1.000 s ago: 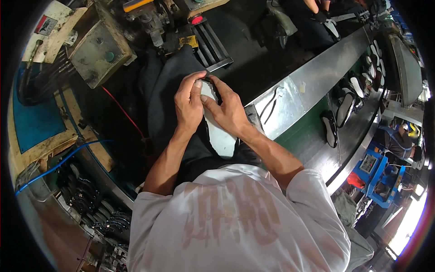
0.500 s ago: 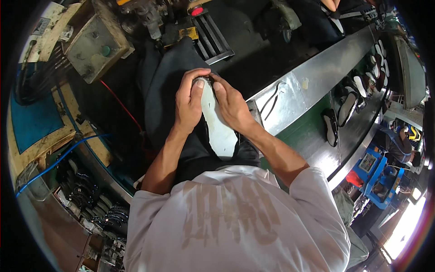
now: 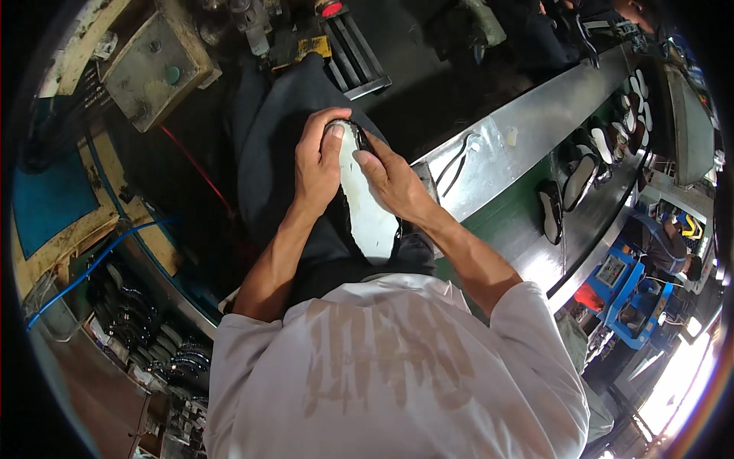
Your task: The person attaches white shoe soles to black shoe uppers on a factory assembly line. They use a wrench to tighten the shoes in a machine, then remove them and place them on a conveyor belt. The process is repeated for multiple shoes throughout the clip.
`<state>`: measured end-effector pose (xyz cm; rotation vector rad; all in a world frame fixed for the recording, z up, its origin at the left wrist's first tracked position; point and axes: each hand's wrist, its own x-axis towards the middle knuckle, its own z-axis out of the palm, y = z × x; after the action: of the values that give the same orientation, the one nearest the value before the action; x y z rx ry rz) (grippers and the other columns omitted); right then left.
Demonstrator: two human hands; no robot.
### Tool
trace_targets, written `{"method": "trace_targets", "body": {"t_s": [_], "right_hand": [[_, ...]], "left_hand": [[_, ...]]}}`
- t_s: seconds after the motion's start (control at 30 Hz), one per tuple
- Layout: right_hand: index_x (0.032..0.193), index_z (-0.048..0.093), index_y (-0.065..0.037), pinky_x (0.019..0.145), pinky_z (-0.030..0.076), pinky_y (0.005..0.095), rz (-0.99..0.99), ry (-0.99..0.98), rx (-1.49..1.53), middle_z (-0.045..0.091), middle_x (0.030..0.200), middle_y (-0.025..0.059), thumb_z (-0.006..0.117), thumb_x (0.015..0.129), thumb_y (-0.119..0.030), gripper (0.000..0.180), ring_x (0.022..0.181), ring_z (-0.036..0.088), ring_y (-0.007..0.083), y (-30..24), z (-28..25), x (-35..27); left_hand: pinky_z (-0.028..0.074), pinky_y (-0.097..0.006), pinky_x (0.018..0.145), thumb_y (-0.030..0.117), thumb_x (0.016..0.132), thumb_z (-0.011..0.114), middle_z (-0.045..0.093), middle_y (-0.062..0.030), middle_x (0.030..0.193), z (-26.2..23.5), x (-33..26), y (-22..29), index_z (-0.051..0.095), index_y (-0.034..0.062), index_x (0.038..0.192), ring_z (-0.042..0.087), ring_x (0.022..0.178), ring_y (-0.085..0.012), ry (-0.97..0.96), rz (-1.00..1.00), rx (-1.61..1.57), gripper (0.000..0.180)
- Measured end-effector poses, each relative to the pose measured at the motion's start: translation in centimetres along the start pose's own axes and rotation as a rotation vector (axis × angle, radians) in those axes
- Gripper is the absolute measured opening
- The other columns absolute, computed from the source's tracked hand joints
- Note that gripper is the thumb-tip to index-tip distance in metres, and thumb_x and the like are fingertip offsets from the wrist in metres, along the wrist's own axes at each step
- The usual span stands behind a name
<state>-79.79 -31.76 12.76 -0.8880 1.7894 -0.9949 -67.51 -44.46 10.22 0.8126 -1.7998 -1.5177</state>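
Observation:
Over my lap I hold a shoe upper on its last [image 3: 367, 203], its pale sole side turned up and a glossy black edge running around it. My left hand [image 3: 317, 157] wraps the far end from the left, thumb pressed on the pale face near the tip. From the right, my right hand [image 3: 394, 176] grips the side a little lower, its thumb lying on the sole face. The fingers under the shoe are hidden. A pair of pincers [image 3: 457, 167] with dark handles lies on the metal ledge to the right.
The metal ledge [image 3: 527, 126] slants away to the right. Beyond it, several shoes [image 3: 581, 182] rest on a line. A stained metal box [image 3: 145, 76] stands far left, a blue hose [image 3: 99, 260] below. Another person's hand [image 3: 633, 11] shows at top right.
My right hand has slid down the shoe's side, away from the tip, baring more black edge there. My left hand keeps its grip. The person at top right has shifted.

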Motion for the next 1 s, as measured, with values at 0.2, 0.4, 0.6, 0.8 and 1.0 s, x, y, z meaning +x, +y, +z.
{"method": "trace_targets", "body": {"t_s": [0.2,0.4,0.6,0.8,1.0], "right_hand": [[0.166,0.041,-0.025,0.117,0.047,0.0549,-0.248,-0.031,-0.711,0.017,0.172,0.0351,0.089,0.084,-0.037,0.096,0.151,0.035,0.0554,-4.4,0.0,-6.5],[0.151,0.062,-0.039,0.11,0.053,0.0545,-0.328,-0.018,-0.852,0.013,0.171,0.0368,0.088,0.081,-0.024,0.076,0.14,0.044,0.0539,-2.3,-0.3,-7.2],[0.145,0.068,-0.038,0.107,0.056,0.0529,-0.4,0.0,-0.825,0.015,0.17,0.0376,0.087,0.08,-0.02,0.071,0.141,0.046,0.0538,-2.1,-0.6,-6.9],[0.145,0.069,-0.037,0.11,0.05,0.0572,-0.432,-0.041,-0.805,0.017,0.17,0.037,0.09,0.077,-0.021,0.074,0.129,0.053,0.0513,-3.0,-1.7,-6.5],[0.146,0.068,-0.037,0.104,0.057,0.0548,-0.468,-0.136,-0.756,0.017,0.171,0.0352,0.086,0.081,-0.019,0.07,0.136,0.049,0.0536,-3.1,-2.7,-5.7]], "left_hand": [[0.051,-0.035,0.1,0.008,0.108,0.055,0.071,-0.0156,0.12,-0.5,2.5,-0.1,0.072,-0.0026,0.122,0.067,0.11,-0.0224,0.208,-0.343,-0.294,0.024],[0.056,-0.039,0.088,0.012,0.102,0.066,0.076,-0.0166,0.105,-3.1,3.9,-2.7,0.079,0.0038,0.119,0.074,0.095,-0.0328,0.151,-0.013,0.325,0.022],[0.056,-0.04,0.083,0.016,0.1,0.071,0.077,-0.0142,0.101,-4.6,4.1,-2.2,0.081,0.0038,0.113,0.074,0.093,-0.0341,0.129,-0.08,0.321,0.02],[0.055,-0.039,0.088,0.008,0.101,0.068,0.073,-0.0155,0.104,-6.8,5.8,0.1,0.076,0.0039,0.126,0.072,0.093,-0.0323,-0.182,0.095,0.41,0.026],[0.055,-0.045,0.075,0.006,0.099,0.067,0.069,-0.0144,0.098,-9.6,7.0,-1.1,0.075,0.0051,0.108,0.071,0.091,-0.0401,-0.354,0.26,0.443,0.012]]}}
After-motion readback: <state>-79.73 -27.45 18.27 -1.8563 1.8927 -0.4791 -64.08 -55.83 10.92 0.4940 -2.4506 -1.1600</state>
